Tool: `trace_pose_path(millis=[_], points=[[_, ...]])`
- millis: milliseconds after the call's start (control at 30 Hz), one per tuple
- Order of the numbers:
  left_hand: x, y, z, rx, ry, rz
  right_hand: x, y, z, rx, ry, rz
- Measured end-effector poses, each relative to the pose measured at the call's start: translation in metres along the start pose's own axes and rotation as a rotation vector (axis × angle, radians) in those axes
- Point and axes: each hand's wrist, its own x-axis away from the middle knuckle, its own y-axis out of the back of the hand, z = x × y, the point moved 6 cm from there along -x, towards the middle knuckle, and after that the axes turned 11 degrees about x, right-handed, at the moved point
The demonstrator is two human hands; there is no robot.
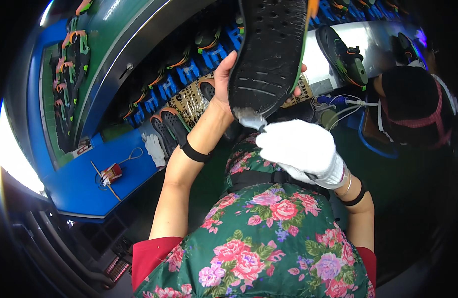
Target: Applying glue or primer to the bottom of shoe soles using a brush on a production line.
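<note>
My bare left hand (223,79) holds a black shoe sole (266,54) up in front of me. The thumb lies along its left edge, and fingertips show past the right edge. Small holes cover the sole's upper part, grooves run across the lower part, and green and orange show along the right edge. A white knit glove covers my right hand (298,146), closed around a brush (251,119) whose handle is mostly hidden. Its pale bristles touch the rounded lower end of the sole, where a greyish wet-looking patch shows.
Behind the sole, shoes on blue holders (188,72) line a conveyor. Dark soles with orange rims (172,124) lie beside a blue table (90,184) bearing a white glove (154,149) and a small red object (111,174). A black shoe (341,57) lies right; a co-worker (413,99) sits nearby.
</note>
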Motion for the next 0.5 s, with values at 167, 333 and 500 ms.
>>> trace_pose_path(millis=[167, 333, 500], points=[[0.009, 0.014, -0.007, -0.238, 0.051, -0.047, 0.002, 0.007, -0.016, -0.32, -0.275, -0.007], [0.01, 0.014, -0.02, 0.015, 0.103, -0.162, 0.0, -0.002, -0.002, 0.08, 0.059, 0.089], [0.012, 0.017, -0.023, 0.073, 0.104, -0.157, -0.008, 0.015, -0.015, -0.207, 0.037, 0.061]])
